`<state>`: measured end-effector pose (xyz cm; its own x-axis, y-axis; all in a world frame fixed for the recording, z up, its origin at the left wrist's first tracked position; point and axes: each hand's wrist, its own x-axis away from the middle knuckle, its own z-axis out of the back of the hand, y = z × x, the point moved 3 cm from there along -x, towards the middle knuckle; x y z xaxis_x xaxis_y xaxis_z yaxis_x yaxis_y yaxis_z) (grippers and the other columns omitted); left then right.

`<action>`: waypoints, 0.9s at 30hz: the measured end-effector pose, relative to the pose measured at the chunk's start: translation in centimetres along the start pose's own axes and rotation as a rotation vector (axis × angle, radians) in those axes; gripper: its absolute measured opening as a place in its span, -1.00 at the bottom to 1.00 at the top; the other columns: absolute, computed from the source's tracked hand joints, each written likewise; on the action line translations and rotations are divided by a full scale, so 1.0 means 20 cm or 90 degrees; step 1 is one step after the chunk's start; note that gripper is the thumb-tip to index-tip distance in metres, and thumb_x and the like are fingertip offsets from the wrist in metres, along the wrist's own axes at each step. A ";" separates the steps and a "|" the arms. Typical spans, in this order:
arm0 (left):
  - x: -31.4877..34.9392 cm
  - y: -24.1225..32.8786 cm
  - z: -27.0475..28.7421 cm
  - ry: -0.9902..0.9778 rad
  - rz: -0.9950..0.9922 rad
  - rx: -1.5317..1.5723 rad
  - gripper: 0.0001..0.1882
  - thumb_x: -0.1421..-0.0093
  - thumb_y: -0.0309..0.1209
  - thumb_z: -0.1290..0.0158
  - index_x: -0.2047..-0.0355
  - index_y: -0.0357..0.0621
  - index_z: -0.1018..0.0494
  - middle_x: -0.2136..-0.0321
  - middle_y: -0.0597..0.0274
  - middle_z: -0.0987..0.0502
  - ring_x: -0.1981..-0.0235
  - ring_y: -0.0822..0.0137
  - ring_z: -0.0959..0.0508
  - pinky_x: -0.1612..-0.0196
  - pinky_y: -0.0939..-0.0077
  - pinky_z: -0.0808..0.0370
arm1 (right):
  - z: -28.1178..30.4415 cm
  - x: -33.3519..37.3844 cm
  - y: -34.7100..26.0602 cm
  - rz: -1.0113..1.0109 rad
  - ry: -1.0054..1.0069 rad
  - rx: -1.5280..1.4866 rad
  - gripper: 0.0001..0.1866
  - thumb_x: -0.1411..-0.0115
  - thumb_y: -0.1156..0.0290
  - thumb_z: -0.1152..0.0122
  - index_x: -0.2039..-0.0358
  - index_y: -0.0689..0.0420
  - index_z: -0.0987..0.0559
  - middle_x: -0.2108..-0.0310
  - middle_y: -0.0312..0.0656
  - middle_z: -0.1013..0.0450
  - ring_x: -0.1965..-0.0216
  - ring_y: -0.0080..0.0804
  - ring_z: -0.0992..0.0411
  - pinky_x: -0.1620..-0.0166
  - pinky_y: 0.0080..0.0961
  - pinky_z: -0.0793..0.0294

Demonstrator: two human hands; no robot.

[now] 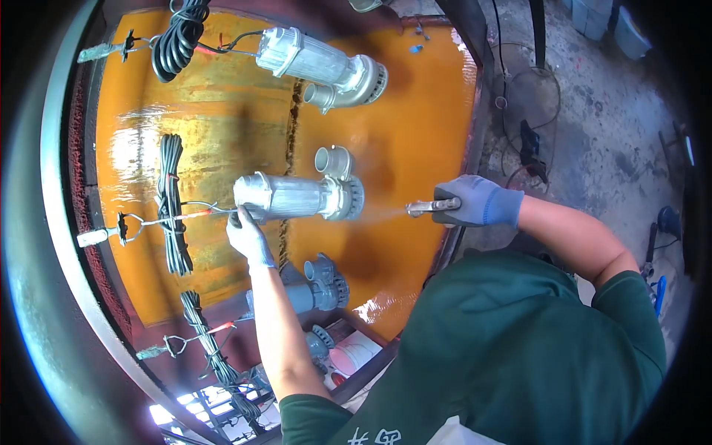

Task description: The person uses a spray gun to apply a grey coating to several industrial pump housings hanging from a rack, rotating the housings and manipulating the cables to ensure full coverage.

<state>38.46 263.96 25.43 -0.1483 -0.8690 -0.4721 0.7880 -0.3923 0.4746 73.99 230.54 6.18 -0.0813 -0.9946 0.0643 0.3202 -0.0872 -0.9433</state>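
In the middle, a silver submersible pump [293, 196] hangs lengthwise by its cable, with its round outlet and slotted base toward the right. My left hand [251, 239], in a light glove, is closed at the pump's cable end; the fingers are partly hidden. My right hand [478, 202], in a grey-blue glove, grips a metal spray gun [432, 207]. Its nozzle points left at the slotted base, a short gap away, and a pale mist spreads between them. A coiled black cable [170, 204] hangs beside the pump's cable end.
Another silver pump [319, 68] hangs at the far side, below a cable coil [178, 41]. A bluish-grey pump [300, 295] hangs nearer, behind my left forearm. An orange-coated panel [400, 141] backs them. A curved metal rail [55, 148] runs along the left. Hoses [512, 133] lie on the right-hand floor.
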 end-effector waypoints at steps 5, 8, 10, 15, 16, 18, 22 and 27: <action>-0.04 0.08 -0.08 0.044 -0.026 0.010 -0.57 -0.52 -0.17 -0.08 0.18 -0.41 -0.59 0.33 0.18 -0.66 0.31 0.36 -0.56 0.16 0.36 -0.52 | -0.08 -0.07 0.03 0.072 0.045 -0.008 -0.62 -0.30 0.02 -0.36 0.19 0.10 -0.58 0.33 0.10 -0.59 0.20 0.16 -0.59 0.13 0.03 -0.53; -0.11 -0.01 -0.08 0.015 0.061 0.023 -0.57 -0.53 -0.14 -0.07 0.15 -0.39 -0.58 0.28 0.14 -0.67 0.27 0.35 -0.62 0.17 0.38 -0.56 | -0.13 -0.09 0.03 0.023 -0.088 0.007 -0.62 -0.31 0.01 -0.35 0.17 0.08 -0.59 0.32 0.11 -0.60 0.19 0.16 -0.60 0.12 0.05 -0.53; -0.17 -0.09 -0.11 0.040 0.054 0.183 -0.55 -0.52 -0.12 -0.09 0.13 -0.38 -0.58 0.27 0.11 -0.67 0.31 0.34 -0.64 0.24 0.38 -0.59 | -0.21 -0.12 0.12 0.040 0.028 -0.030 -0.63 -0.30 0.02 -0.35 0.17 0.08 -0.59 0.34 0.10 -0.60 0.20 0.16 -0.60 0.13 0.05 -0.53; -0.30 -0.32 -0.07 0.038 0.159 0.293 -0.76 -0.41 -0.39 -0.10 0.08 -0.36 -0.56 0.14 0.03 -0.63 0.19 0.20 -0.63 0.11 0.23 -0.63 | -0.22 -0.16 0.20 0.047 0.054 -0.013 -0.66 -0.31 0.04 -0.35 0.23 0.07 -0.59 0.39 0.00 -0.60 0.23 0.12 -0.60 0.13 0.03 -0.54; -0.30 -0.30 -0.11 0.001 0.151 0.333 -0.76 -0.41 -0.40 -0.08 0.07 -0.36 -0.55 0.13 0.03 -0.63 0.17 0.20 -0.64 0.09 0.22 -0.64 | -0.19 -0.15 0.21 0.018 -0.071 -0.040 -0.66 -0.32 0.02 -0.34 0.24 0.06 -0.59 0.40 -0.02 -0.60 0.24 0.11 -0.60 0.12 0.02 -0.54; -0.31 -0.26 -0.17 -0.064 0.167 0.352 -0.74 -0.41 -0.40 -0.07 0.02 -0.33 -0.53 0.07 0.04 -0.62 0.10 0.19 -0.64 0.02 0.21 -0.63 | -0.21 -0.12 0.27 -0.022 -0.169 -0.057 -0.63 -0.33 -0.03 -0.31 0.22 0.04 -0.62 0.38 -0.05 -0.62 0.23 0.09 -0.60 0.10 -0.01 -0.53; -0.33 -0.31 -0.14 -0.048 0.209 0.387 -0.68 -0.46 -0.29 -0.02 -0.06 -0.22 -0.57 0.01 0.13 -0.65 0.02 0.19 -0.66 -0.04 0.19 -0.59 | -0.28 -0.11 0.33 0.014 0.032 -0.060 -0.60 -0.33 -0.06 -0.29 0.18 0.04 -0.63 0.31 -0.01 -0.64 0.20 0.10 -0.61 0.08 -0.03 -0.54; -0.29 -0.22 -0.19 -0.112 0.271 0.405 -0.57 -0.50 -0.18 0.07 -0.21 -0.17 -0.48 -0.13 0.06 -0.58 -0.09 0.05 -0.62 -0.05 0.04 -0.60 | -0.29 -0.13 0.35 0.007 0.007 -0.041 -0.62 -0.31 -0.02 -0.34 0.22 0.06 -0.59 0.31 0.04 -0.62 0.22 0.15 -0.59 0.12 0.04 -0.54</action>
<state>38.16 271.83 23.24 -0.0452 -0.9975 -0.0541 0.3126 -0.0655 0.9476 71.02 232.83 -2.46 -0.0885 -0.9948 0.0511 0.2594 -0.0725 -0.9630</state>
